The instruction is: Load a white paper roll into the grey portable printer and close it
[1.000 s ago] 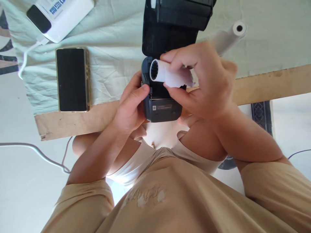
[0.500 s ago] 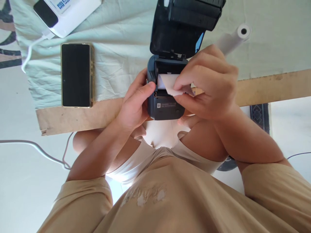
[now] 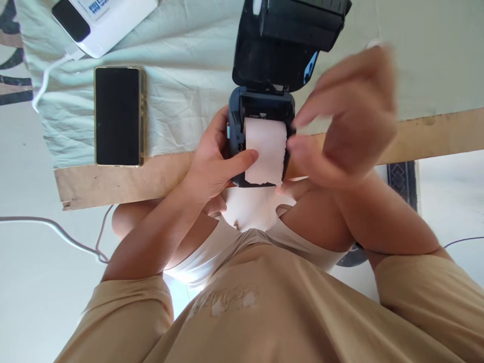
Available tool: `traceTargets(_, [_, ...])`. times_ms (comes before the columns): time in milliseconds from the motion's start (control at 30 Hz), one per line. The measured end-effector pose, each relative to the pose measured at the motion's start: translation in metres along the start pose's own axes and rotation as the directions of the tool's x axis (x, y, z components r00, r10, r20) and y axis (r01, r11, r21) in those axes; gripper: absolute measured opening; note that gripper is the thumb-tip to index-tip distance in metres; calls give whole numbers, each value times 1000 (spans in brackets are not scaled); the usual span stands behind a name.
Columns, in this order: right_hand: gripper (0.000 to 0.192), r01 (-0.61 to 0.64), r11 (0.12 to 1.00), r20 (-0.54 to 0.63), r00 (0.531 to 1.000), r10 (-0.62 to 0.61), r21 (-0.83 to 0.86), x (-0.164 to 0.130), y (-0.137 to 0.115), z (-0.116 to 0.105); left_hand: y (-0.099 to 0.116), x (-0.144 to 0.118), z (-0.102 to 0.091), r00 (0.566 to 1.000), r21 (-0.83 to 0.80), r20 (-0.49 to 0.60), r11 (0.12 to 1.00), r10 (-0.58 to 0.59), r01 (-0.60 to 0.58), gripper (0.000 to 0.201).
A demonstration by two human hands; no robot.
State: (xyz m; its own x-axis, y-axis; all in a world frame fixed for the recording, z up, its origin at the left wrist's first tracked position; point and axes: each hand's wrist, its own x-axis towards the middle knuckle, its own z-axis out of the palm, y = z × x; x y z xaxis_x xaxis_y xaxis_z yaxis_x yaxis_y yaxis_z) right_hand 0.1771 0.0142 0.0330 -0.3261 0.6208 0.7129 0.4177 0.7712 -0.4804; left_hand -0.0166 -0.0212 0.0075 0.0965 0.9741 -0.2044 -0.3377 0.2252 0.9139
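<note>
At the near edge of the table [image 3: 124,181], the left hand [image 3: 212,164] grips the printer [image 3: 235,111], its thumb now on the paper [image 3: 265,148], which lies flat across the compartment, hiding the label visible earlier. The right hand [image 3: 348,116] has released it; its blurred fingers spread wide just beside the printer. Blue print on the white box [image 3: 117,22] is cut off, unreadable. Green cloth [image 3: 189,91] stretches between phone [image 3: 117,116] and printer.

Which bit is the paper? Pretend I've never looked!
Start at the pale green cloth; by its near edge, the left hand grips a dark printer with its lid open. The paper strip lies partly under that thumb: white and ragged-ended, unlike the printer's dark plastic.
</note>
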Motion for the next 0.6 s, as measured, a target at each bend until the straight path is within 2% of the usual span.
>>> traceTargets(67, [24, -225, 974, -78, 971, 226, 11, 4, 6, -5, 1, 0, 0, 1000, 34, -21, 999, -6, 7, 48])
traceTargets(100, [31, -295, 954, -83, 951, 299, 54, 5, 8, -6, 2, 0, -1, 1000, 40, -18, 999, -11, 12, 50])
traceTargets(167, [33, -333, 929, -71, 935, 347, 162, 7, 11, -5, 2, 0, -3, 1000, 37, 7, 999, -25, 25, 53])
traceTargets(233, [21, -328, 920, -84, 932, 352, 216, 6, 11, -3, 2, 1, -4, 999, 31, 19, 999, -37, 36, 55])
traceTargets(300, [8, -311, 929, -89, 939, 333, 201, 4, 10, -1, 2, 1, -4, 999, 29, 19, 999, -37, 36, 56])
traceTargets(333, [10, -291, 941, -49, 952, 303, 171, 4, 9, 0, 1, 2, -4, 999, 25, 18, 999, -33, 33, 55])
traceTargets(400, [14, -236, 966, 110, 968, 224, 108, 3, 9, -1, -2, 3, -4, 1000, -10, 12, 1000, -8, 8, 52])
traceTargets(467, [10, -240, 966, 273, 939, 207, 93, 2, 10, -2, -5, 5, -5, 1000, -50, 25, 999, 16, -14, 50])
traceTargets(500, [9, -267, 957, 318, 922, 220, 114, 2, 11, -3, -7, 5, -7, 998, -65, 47, 998, 29, -25, 51])
traceTargets(567, [24, -357, 913, 363, 892, 269, 200, 2, 15, -3, -8, 5, -10, 994, -57, 74, 995, 85, -81, 55])
traceTargets(600, [36, -437, 866, 385, 863, 328, 241, 2, 17, -3, -8, 4, -10, 993, -52, 86, 995, 86, -82, 58])
